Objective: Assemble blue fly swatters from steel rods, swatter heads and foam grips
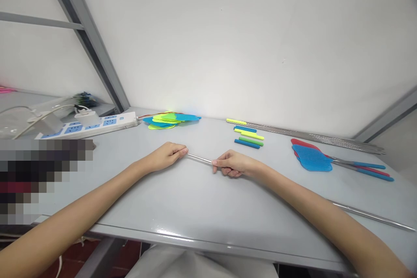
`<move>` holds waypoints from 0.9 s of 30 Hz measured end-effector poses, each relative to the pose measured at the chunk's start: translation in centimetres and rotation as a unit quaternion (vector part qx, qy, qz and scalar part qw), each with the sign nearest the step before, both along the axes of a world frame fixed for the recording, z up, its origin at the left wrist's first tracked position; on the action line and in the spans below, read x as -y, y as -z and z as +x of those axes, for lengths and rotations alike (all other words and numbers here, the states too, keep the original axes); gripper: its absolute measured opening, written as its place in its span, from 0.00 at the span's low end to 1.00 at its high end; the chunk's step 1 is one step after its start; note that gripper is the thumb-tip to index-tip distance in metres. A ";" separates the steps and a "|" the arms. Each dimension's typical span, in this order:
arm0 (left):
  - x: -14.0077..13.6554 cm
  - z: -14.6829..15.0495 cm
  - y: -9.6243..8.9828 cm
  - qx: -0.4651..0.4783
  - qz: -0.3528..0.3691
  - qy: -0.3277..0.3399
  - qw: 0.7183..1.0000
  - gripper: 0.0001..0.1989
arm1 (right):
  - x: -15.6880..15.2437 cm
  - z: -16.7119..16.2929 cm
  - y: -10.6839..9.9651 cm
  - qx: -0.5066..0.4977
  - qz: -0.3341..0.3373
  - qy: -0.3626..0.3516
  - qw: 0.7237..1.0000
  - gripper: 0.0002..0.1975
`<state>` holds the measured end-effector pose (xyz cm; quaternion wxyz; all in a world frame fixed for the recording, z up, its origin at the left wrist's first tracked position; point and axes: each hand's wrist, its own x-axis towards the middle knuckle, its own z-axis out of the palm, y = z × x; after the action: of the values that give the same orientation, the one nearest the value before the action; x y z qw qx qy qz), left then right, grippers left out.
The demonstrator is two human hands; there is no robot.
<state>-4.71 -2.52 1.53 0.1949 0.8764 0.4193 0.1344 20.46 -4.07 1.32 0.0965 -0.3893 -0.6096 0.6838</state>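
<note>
A thin silver metal rod point(200, 158) runs between my two hands just over the table. My left hand point(171, 155) is closed around its left end, fingers hidden by the palm. Thumb and fingers of my right hand point(230, 163) pinch the rod a short way to the right. From under my right forearm, a thicker silver length point(371, 215) emerges in line with the rod; the arm covers whatever lies between. Beyond my right hand lie several blue, green and yellow handle sleeves point(249, 136). Blue and yellow-green fly swatter heads point(172, 120) are piled behind my left hand.
Fly swatters with blue and red heads point(312, 157) lie at the right. Behind them, a bundle of metal rods point(312, 134) runs along the wall. A white power strip point(94, 126) with plugs and cables occupies the left back. A pixelated patch covers the left edge.
</note>
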 end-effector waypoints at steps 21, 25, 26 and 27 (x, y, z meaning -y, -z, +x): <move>0.4 0.2 -0.4 -0.003 -0.023 -0.002 1.000 0.15 | -0.1 -0.1 0.0 0.017 -0.019 -0.024 0.999 0.18; 0.9 0.3 -0.4 -0.028 0.008 0.008 1.000 0.13 | 0.1 -0.1 -0.3 0.019 -0.042 -0.043 0.998 0.18; 0.9 0.4 -0.5 -0.036 0.026 0.009 0.999 0.13 | 0.1 -0.1 -0.4 0.019 -0.047 -0.046 0.998 0.18; 1.0 0.4 -0.5 -0.043 0.046 0.008 0.998 0.13 | 0.2 -0.1 -0.4 0.018 -0.052 -0.046 0.997 0.18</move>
<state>-4.30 -3.50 2.00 0.1371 0.8930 0.4134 0.1137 20.36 -4.25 1.76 0.0333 -0.3772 -0.5921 0.7114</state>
